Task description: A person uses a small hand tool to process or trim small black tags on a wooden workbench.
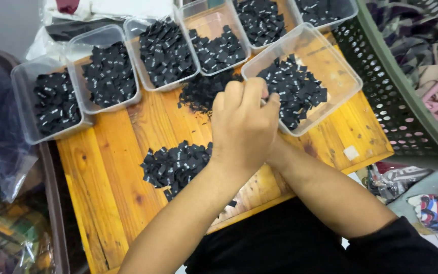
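Left hand: your left hand (243, 127) lies on top, fingers curled shut over the edge of the nearest clear tub (330, 76); whether it pinches a label, you cannot tell.
Right hand: your right hand is hidden under the left one; only its forearm (330, 187) shows, so its grip cannot be told.
Black labels: a loose pile (176, 165) lies on the wooden board (112, 167), just left of your left wrist; a second heap (201, 91) sits just beyond your knuckles.
Tubs: more clear tubs of black labels (110, 73) stand in a row along the board's far side.
Basket: a green perforated basket (391, 91) with cloth stands to your right.
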